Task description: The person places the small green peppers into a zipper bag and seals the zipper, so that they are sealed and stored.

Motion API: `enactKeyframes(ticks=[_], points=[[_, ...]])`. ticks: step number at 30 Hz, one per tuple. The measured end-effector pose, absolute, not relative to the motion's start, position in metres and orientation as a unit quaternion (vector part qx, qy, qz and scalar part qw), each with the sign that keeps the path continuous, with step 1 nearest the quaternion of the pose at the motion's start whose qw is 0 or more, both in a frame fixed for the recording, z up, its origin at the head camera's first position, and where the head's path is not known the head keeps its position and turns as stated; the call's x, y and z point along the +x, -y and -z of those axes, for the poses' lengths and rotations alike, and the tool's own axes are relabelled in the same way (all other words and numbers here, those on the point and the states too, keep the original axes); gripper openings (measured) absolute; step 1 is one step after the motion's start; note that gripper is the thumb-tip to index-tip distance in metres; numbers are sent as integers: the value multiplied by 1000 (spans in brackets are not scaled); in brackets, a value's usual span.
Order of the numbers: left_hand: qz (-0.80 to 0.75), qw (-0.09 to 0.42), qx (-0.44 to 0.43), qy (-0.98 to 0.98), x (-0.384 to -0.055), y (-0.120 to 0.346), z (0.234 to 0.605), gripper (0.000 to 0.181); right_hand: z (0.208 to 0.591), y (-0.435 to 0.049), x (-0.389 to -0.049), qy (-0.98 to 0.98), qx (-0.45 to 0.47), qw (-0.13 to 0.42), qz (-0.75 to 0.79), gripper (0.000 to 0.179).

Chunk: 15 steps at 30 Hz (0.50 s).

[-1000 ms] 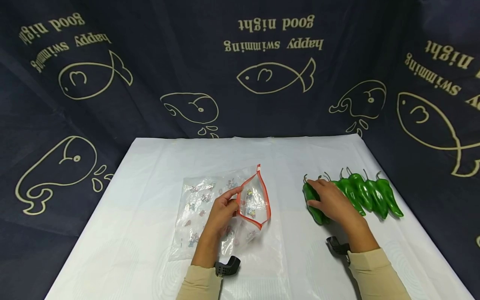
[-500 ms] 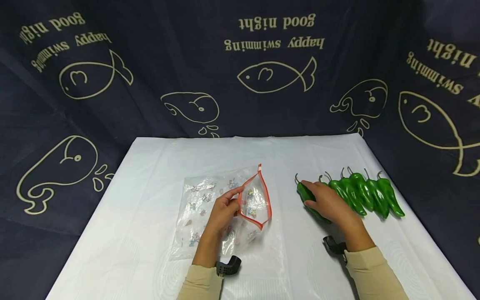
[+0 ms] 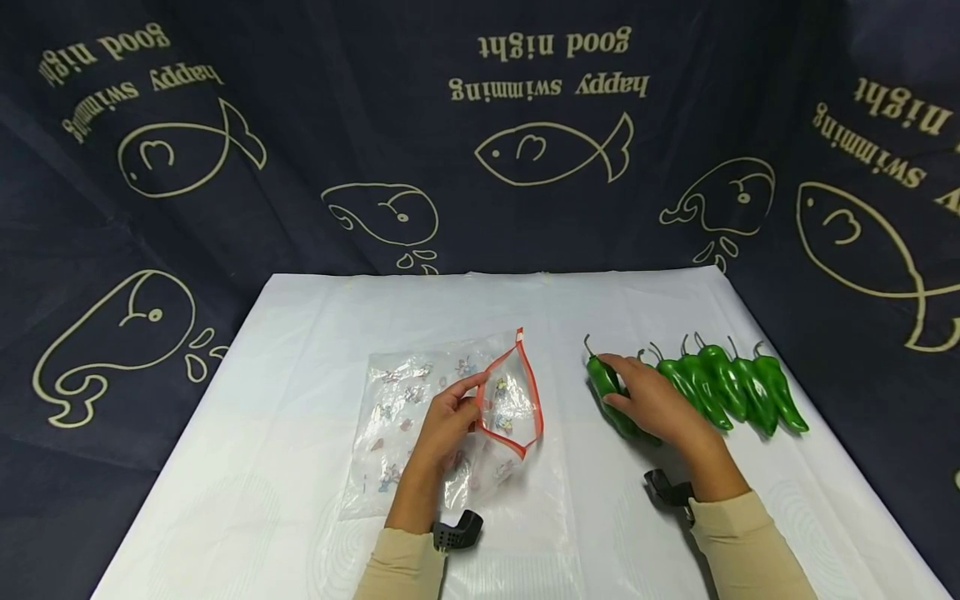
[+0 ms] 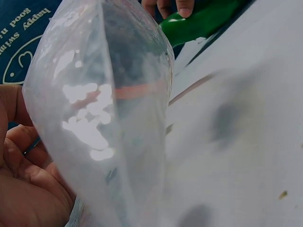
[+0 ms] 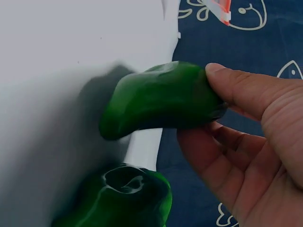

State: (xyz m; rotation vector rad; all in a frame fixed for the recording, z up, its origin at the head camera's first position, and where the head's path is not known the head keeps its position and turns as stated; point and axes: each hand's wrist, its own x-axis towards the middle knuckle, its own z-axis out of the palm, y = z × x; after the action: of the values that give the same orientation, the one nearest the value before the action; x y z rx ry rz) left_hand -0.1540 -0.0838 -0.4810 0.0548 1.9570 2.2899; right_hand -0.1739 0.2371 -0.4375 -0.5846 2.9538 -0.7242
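Observation:
My left hand [image 3: 447,422] pinches the near edge of a clear plastic zip bag [image 3: 405,400] printed with small figures. The bag's mouth, edged in a red zip strip [image 3: 534,392], gapes toward the right. In the left wrist view the bulging clear film [image 4: 137,142] fills the middle, with my left fingers [image 4: 28,142] beside it. On the right, my right hand [image 3: 660,404] grips a green pepper [image 3: 603,379] with a thin curved stem. Thumb and fingers hold it from both sides in the right wrist view, its tip [image 5: 113,123] raised over the white table.
Several more green peppers [image 3: 723,379] lie in a row to the right of my right hand. The white-covered table [image 3: 480,304] ends at a dark blue curtain [image 3: 555,233] printed with fish and whales. Each wrist wears a black camera mount [image 3: 457,532].
My right hand has drawn the pepper leftward, away from the row, and its stem end now sits farther left and slightly higher. The left hand and bag have stayed put.

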Motion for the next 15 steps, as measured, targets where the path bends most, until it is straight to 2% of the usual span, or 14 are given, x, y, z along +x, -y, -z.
enactKeyframes(ticks=[7, 15], points=[[-760, 66, 13, -646, -155, 83, 481, 53, 435, -233, -176, -948, -185, 17, 258, 67], [-756, 66, 17, -651, -157, 83, 484, 51, 434, -230, -180, -937, -195, -14, 290, 64]])
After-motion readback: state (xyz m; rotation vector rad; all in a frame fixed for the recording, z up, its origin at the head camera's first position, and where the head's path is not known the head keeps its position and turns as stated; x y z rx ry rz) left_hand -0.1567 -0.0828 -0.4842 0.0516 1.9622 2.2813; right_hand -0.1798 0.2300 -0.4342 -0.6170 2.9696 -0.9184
